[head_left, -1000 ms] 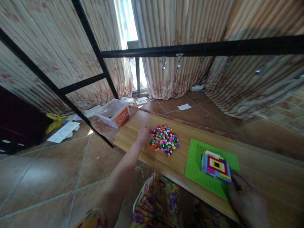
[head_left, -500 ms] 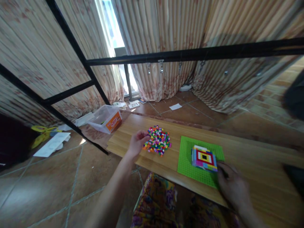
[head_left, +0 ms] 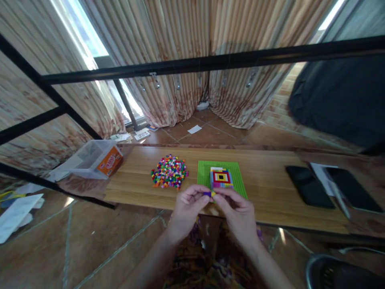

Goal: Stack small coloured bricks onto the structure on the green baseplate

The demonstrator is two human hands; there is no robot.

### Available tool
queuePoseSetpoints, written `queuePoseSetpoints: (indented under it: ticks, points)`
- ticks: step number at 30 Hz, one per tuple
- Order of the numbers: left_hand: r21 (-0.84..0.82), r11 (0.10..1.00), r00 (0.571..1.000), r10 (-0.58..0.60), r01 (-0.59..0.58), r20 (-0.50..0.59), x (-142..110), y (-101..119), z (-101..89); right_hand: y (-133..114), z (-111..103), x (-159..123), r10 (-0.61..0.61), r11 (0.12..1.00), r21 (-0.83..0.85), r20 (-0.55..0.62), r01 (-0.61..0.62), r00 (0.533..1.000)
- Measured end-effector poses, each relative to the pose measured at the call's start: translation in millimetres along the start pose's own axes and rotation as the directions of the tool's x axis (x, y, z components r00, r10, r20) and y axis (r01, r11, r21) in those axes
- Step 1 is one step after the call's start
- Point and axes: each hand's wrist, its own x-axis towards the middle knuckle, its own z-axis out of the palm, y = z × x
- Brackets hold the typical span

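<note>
My left hand (head_left: 191,202) pinches a small purple toy brick (head_left: 207,194) between thumb and finger. Facing it, my right hand (head_left: 236,206) is closed on a small yellow brick (head_left: 213,194). The two bricks meet end to end; whether they are joined I cannot tell. Just behind my hands lies a green baseplate (head_left: 237,176). On it stands a multicoloured brick build (head_left: 221,176) with nested squares of red, white and yellow round a black centre. A pile of loose small bricks (head_left: 170,171) lies left of the baseplate.
A clear plastic box (head_left: 87,160) with an orange label stands off the wooden table's (head_left: 264,176) left end. Two dark flat devices, a phone-like one (head_left: 309,186) and another (head_left: 355,188), lie at the right. A black metal bar (head_left: 192,66) crosses above the table.
My left hand has left the brick pile and moved right. My right hand has come off the baseplate's edge to meet it, with bricks between the fingertips. The view has swung right.
</note>
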Motion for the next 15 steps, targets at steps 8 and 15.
queuePoseSetpoints:
  ticks: [8,15]
  points:
    - [-0.046,0.992,0.992,-0.116,0.114,-0.04,-12,-16,7.2,12,-9,-15,0.115,0.991,0.075,-0.021,-0.113,0.993]
    - [-0.077,0.984,0.985,-0.164,0.161,-0.045,-12,-19,13.3,20,-4,-17,0.288,0.924,0.279,-0.055,-0.262,0.956]
